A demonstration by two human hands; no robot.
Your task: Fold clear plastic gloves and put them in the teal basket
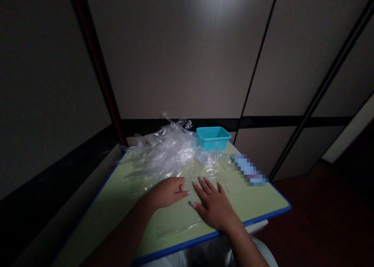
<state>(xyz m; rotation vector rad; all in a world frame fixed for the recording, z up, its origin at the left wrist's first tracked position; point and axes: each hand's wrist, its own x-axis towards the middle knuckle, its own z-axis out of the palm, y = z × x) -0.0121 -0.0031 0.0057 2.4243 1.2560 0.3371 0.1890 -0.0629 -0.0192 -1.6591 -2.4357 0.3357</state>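
A clear plastic bag (pixel 178 226) lies flat on the light green table, its faint edges showing near the front. My right hand (pixel 214 206) rests palm down on this plastic, fingers spread. To its left, my left hand (pixel 169 192) has its fingers curled in and its thumb pointing right. Whatever those curled fingers may hold is hidden. Just beyond both hands spreads a loose heap of crumpled clear plastic bags (pixel 172 154), reaching to the table's far edge.
At the back of the green table (pixel 257 206), which has a blue rim, stands a turquoise plastic basket (pixel 214 139). A blurred-out pale blue object (pixel 248 170) lies by the right edge. Cabinet panels (pixel 181 64) rise close behind the table.
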